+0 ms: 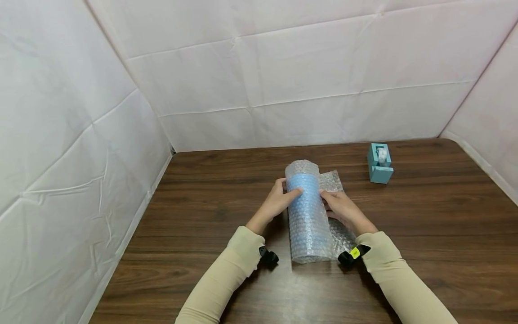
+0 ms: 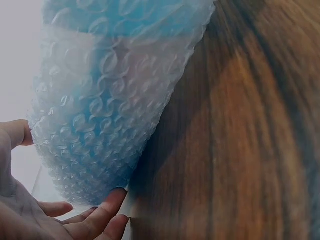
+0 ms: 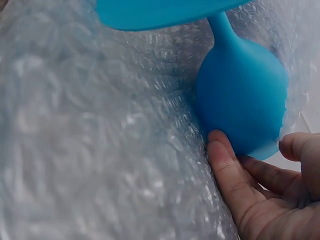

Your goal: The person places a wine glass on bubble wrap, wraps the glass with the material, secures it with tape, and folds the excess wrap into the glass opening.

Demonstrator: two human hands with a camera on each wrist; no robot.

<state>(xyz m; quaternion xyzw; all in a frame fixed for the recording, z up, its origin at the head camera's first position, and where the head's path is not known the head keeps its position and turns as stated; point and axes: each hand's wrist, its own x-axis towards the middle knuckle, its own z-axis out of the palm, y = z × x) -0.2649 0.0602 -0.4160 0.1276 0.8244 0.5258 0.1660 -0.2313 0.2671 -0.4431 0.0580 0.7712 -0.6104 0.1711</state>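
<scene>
A blue stemmed goblet [image 3: 242, 95] lies inside a sheet of bubble wrap [image 1: 309, 220] on the table; the right wrist view shows its foot, stem and rounded bowl. My left hand [image 1: 277, 202] grips the left side of the bundle near its far end, thumb on top; in the left wrist view its fingers [image 2: 102, 210] reach under the wrap. On the other side, my right hand [image 1: 344, 209] pinches the wrap's edge, with fingertips [image 3: 220, 150] against the goblet's bowl. A loose part of the sheet [image 1: 332, 181] spreads flat to the right, partly hidden under that hand.
A teal tape dispenser [image 1: 380, 164] with a roll of clear tape stands at the back right of the dark wooden table [image 1: 210, 216]. White cloth walls [image 1: 299, 72] enclose the back and both sides.
</scene>
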